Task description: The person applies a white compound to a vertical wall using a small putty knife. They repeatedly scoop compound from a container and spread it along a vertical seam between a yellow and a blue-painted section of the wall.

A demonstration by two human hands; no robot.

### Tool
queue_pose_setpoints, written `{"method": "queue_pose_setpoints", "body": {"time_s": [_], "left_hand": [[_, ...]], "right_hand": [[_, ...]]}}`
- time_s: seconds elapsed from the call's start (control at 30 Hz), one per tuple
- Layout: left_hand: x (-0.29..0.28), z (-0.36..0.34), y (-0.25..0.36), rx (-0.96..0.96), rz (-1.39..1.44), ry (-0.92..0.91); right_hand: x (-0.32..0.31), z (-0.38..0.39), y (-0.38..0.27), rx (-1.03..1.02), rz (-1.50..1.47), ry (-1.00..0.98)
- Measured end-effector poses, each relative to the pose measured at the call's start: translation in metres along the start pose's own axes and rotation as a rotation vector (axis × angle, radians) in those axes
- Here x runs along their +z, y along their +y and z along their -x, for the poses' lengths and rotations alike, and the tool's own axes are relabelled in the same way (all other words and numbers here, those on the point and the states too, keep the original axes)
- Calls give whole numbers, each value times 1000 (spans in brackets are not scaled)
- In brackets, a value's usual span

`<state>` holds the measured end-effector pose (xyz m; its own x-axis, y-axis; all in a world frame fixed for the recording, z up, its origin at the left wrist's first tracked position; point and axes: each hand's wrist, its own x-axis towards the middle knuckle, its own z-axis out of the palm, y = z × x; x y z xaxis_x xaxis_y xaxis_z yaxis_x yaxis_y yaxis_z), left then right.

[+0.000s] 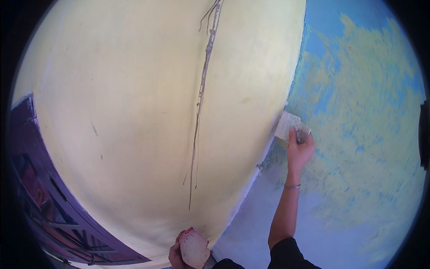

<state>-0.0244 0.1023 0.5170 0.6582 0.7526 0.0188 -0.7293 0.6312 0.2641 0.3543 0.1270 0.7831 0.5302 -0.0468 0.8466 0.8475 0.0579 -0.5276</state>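
Observation:
My right hand point(301, 154), at the end of a raised arm, pinches a thin, flat, squarish scraper point(285, 126). Pale smears cover its left part and a darker patch shows near my fingers. The scraper lies at the edge where the cream wall point(134, 112) meets the blue wall point(358, 134) with its yellow-green patches. Low in the picture, my left hand point(176, 256) is closed round the left side of a flat, pale slab point(194, 248) with reddish-pink edges. What the slab is made of I cannot tell.
A thin, dark, knotted branch-like strand point(200, 96) hangs down in front of the cream wall. At the lower left stands a purple-framed window or door point(67, 206) with bars. The corner edge point(258, 167) between the walls is rough and chipped. A dark object point(424, 134) sits at the right rim.

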Motion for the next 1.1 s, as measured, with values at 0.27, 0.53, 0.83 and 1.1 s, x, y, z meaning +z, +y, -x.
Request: {"method": "queue_pose_setpoints", "body": {"time_s": [0.27,0.53,0.83,1.1], "left_hand": [[1,11,-4,-5,-15,31],[9,12,-1,-32,2,13],[3,13,-3,15,17,17],[-2,11,-1,28,24,104]], "right_hand": [[0,-1,-15,-142,283,44],[2,3,-24,-287,433,98],[-2,32,-46,-414,374,216],[8,17,-34,-316,344,192]]}}
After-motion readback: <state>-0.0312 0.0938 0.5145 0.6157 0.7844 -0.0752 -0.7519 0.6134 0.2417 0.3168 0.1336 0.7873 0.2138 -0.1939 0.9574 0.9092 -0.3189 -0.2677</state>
